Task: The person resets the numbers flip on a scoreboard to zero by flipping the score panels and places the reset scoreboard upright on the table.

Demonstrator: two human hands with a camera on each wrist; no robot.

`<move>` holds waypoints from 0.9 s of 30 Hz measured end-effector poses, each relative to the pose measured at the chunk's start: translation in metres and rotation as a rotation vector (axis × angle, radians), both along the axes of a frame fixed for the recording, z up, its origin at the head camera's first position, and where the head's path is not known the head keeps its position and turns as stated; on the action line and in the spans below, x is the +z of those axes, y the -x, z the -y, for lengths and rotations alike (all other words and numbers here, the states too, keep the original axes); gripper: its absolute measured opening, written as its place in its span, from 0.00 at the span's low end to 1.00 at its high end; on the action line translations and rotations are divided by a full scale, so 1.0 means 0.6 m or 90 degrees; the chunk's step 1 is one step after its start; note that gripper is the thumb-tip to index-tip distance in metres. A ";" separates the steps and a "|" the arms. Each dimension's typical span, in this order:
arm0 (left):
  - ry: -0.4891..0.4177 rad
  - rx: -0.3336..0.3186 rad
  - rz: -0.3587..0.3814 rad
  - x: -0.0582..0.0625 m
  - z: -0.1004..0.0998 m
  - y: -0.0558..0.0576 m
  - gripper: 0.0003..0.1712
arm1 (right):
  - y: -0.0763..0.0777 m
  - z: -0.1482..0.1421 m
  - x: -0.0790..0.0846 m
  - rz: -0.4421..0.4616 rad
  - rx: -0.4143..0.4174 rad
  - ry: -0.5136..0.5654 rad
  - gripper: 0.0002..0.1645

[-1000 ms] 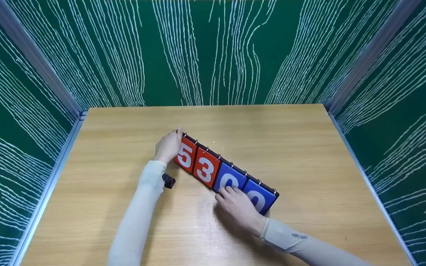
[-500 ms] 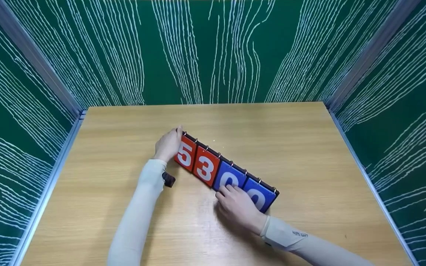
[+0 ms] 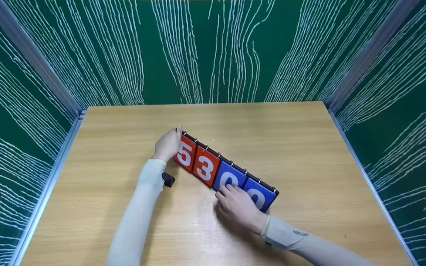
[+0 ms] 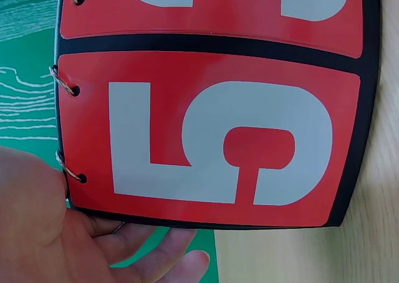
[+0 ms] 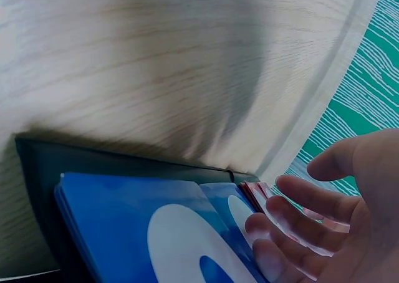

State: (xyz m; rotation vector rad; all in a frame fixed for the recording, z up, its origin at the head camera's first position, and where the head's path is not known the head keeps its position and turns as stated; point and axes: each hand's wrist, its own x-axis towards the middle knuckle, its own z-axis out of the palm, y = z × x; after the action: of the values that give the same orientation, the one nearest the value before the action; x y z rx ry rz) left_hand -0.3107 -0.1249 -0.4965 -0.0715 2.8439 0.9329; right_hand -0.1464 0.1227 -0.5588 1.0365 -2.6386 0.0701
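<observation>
A flip scoreboard (image 3: 205, 166) with a black backing stands slantwise across the table. It has red cards reading 5 (image 4: 249, 146) and 3 (image 3: 204, 169), then blue cards showing zeros. At its left end my left hand (image 3: 168, 144) grips the side edge; the left wrist view has its fingers (image 4: 165, 252) partly behind that edge. My right hand (image 3: 240, 207) is at the lower part of the blue cards, overlapping the inner zero in the head view. In the right wrist view its fingers (image 5: 299, 224) are loosely bent beside the blue card (image 5: 131, 220), with the thumb apart from them.
The wood-grain table (image 3: 124, 207) lies under the scoreboard. Green panels (image 3: 227, 51) with white wavy lines stand around it, with metal rails (image 3: 46, 184) along the sides. A small dark device (image 3: 168, 179) sits at the left wrist.
</observation>
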 end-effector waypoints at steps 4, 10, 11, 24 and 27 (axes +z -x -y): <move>0.014 0.000 -0.011 0.002 0.000 0.001 0.41 | 0.001 0.000 0.003 0.009 0.001 0.005 0.08; 0.021 0.000 -0.015 0.002 -0.001 0.000 0.41 | 0.003 0.001 0.013 0.007 -0.003 -0.006 0.11; 0.021 0.000 -0.015 0.002 -0.001 0.000 0.41 | 0.003 0.002 0.016 0.005 -0.005 -0.010 0.11; 0.012 0.000 -0.010 0.001 0.000 0.000 0.43 | 0.010 0.008 0.064 -0.001 0.001 -0.019 0.09; 0.012 0.000 -0.010 -0.001 0.000 0.000 0.44 | 0.010 0.010 0.074 0.001 -0.006 -0.018 0.09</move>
State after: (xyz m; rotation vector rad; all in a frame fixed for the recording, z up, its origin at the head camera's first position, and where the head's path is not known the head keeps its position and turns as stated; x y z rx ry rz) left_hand -0.3110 -0.1247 -0.4970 -0.0675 2.8669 0.9120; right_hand -0.1526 0.1166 -0.5142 1.0338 -2.6524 0.0322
